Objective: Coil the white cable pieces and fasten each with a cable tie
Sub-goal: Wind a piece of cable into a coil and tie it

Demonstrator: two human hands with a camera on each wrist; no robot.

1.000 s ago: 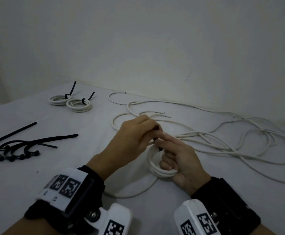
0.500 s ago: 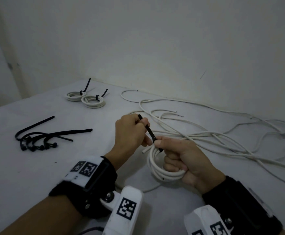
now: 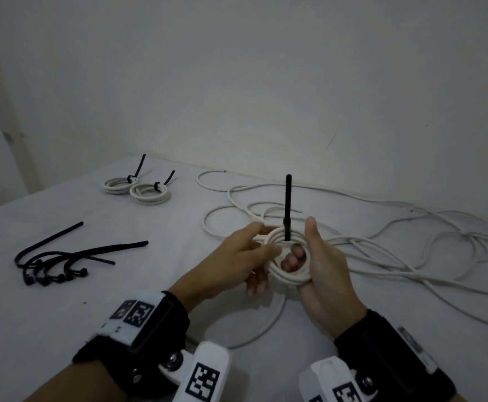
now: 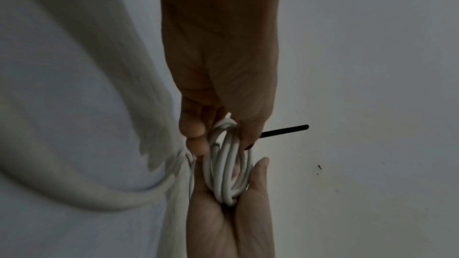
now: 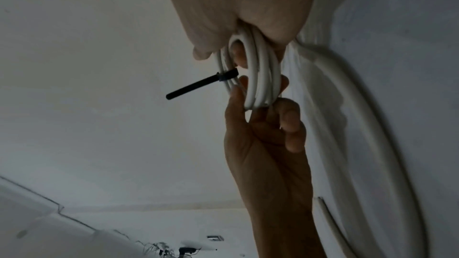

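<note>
A small coil of white cable (image 3: 287,274) is held upright between both hands just above the table (image 3: 149,300). The coil is gripped on its left rim by the left hand (image 3: 237,262), whose thumb and fingers are curled round the strands; in the left wrist view the fingertips (image 4: 196,138) are seen pinching the bundle at its top edge. On the opposite side the coil is gripped by the right hand (image 3: 324,268), with the fingers hooked through the opening and the thumb raised alongside the outer rim. At the top of the coil, between the two grips, a black cable tie (image 3: 288,210) is wrapped round the strands, and its free tail is seen standing straight up, untouched by either hand. Below the grip, a loose end of the same cable is seen trailing down onto the table toward the wrists

Beyond and to the right of the held coil, a tangle of loose white cable (image 3: 396,245) is spread over the table. To the far left of the grip, two finished coils (image 3: 138,190) lie touching each other, each fastened with a black tie whose tail sticks up. Nearer on the left, well apart from the hands, a bunch of spare black ties (image 3: 62,256) is laid on the table
</note>
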